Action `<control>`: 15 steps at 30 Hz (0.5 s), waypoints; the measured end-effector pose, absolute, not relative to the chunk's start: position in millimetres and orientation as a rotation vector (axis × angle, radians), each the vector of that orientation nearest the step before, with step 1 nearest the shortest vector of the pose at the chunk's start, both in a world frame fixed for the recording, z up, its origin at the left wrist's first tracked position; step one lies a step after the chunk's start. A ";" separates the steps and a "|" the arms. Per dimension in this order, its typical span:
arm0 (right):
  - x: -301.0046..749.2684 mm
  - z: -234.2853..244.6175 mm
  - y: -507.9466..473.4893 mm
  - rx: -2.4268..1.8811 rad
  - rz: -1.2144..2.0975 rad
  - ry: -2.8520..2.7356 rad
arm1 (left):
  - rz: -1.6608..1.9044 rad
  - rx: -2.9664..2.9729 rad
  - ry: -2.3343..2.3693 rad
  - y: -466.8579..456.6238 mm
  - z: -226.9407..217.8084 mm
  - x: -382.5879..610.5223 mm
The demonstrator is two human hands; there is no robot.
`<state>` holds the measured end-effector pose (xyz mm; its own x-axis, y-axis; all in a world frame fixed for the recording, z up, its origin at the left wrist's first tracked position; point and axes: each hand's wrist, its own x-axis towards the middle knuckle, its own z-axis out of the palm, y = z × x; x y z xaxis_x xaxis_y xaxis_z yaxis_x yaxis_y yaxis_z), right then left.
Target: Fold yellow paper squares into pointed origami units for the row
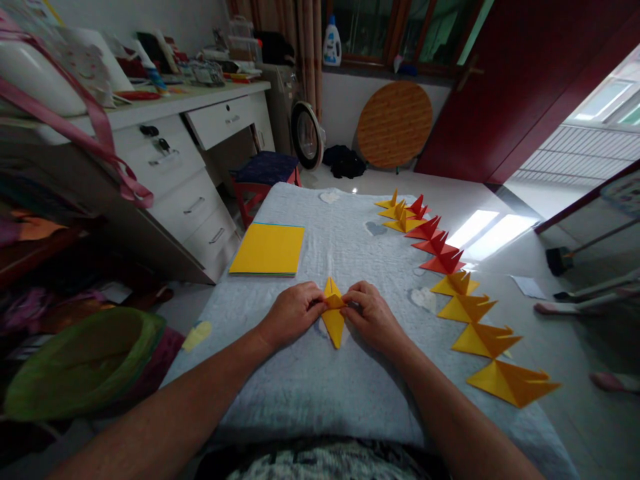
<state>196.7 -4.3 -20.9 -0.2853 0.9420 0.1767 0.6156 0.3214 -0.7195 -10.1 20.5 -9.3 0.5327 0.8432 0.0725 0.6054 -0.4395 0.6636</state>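
A yellow folded origami paper (333, 327), shaped like a long diamond, lies on the cloth-covered table in front of me. My left hand (299, 310) pinches its left corner between thumb and fingers. On the opposite side, my right hand (371, 313) grips the right corner in the same way. The paper's upper tip shows a slit down its middle, and its lower point faces me. To the upper left rests a stack of square yellow paper (270, 250) with a thin blue edge at the back.
Several folded yellow origami pieces (483, 339) and red ones (443, 257) line the table's right side. The pale cloth (340, 247) covers the table. A stool (265, 170) stands past its far left corner, near a white desk (185, 180). A green basket (85, 363) is at left.
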 end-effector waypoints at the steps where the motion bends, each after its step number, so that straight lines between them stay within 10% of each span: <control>1: 196.0 -20.8 -4.2 -1.384 0.707 -2.007 | 0.523 2.190 1.193 20.6 -9.4 -9.2; 15: 178.2 -24.2 -2.5 -1.635 0.468 -1.989 | 0.359 2.335 1.509 13.5 -9.0 4.4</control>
<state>178.2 -2.5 -24.2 -0.1371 0.9754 0.1725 0.7963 0.2121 -0.5665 4.4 13.5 -9.0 0.4053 0.9137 0.0286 0.8288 -0.3805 0.4103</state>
